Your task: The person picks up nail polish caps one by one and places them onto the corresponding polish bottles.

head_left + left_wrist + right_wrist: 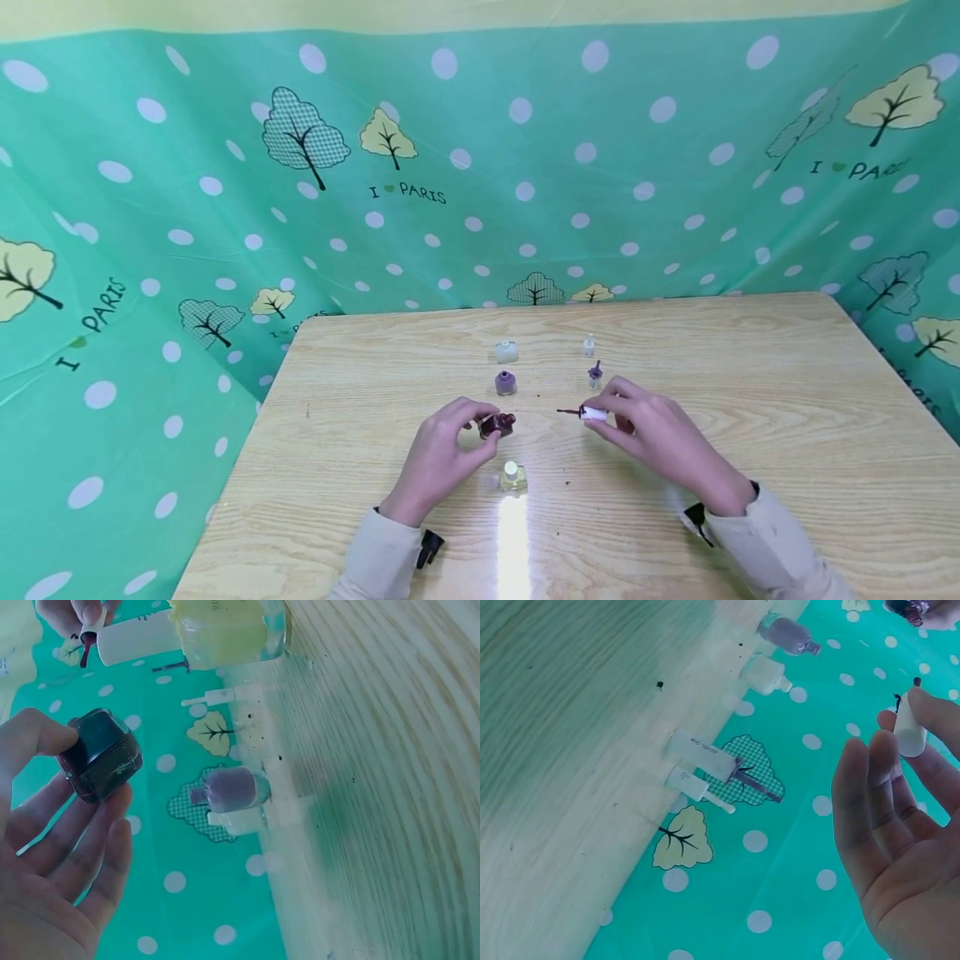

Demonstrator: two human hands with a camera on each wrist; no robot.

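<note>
The left hand (441, 448) pinches the dark bottle (495, 427), probably slick glass that could break; best held by its sides; the right hand (663, 429) pinches the white cap (594, 413), likely light.

Head view was bright and evenly lit; a white glare streak (513, 542) marked the table (330, 450). Both wrist views were dimmer, hazy and soft.

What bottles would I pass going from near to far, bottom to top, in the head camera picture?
Yellow bottle → dark red bottle, held in the left hand → purple bottle → pale bottle.
</note>
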